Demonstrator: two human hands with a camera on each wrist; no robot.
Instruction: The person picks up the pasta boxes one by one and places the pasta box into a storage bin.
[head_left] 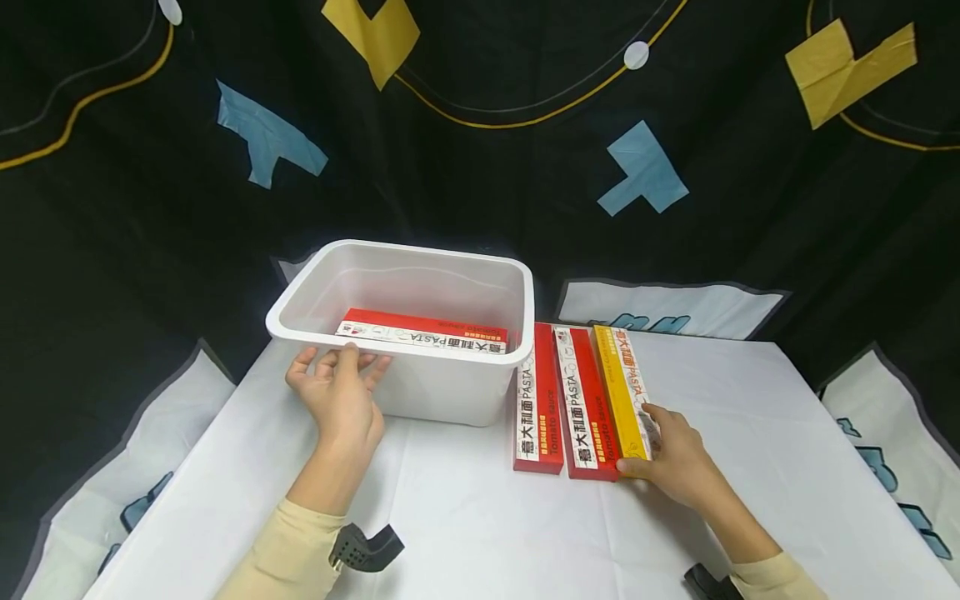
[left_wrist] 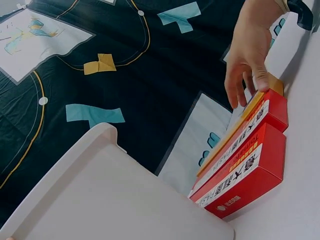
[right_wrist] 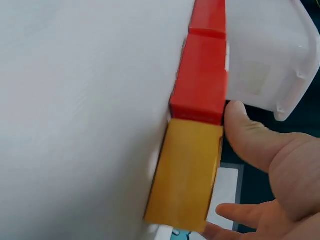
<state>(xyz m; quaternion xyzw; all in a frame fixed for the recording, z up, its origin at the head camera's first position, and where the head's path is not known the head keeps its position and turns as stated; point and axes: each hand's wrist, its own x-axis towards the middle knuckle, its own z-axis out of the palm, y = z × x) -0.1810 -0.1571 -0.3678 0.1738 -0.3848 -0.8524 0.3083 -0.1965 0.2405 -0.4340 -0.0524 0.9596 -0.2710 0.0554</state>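
Observation:
A white plastic bin stands at the middle left, with a red pasta box inside it. My left hand is at its front rim, fingers bent under the lip. Right of the bin two red pasta boxes lie side by side, lengthwise to me. A yellow pasta box lies at the right of this row. My right hand grips its near end, thumb by the neighbouring red box and fingers along the outer side.
A white cloth covers the table. Behind it hangs a black backdrop with blue and gold tape pieces and printed cords. A black wrist mount sits on the left sleeve. The bin's right wall stands close beside the first red box.

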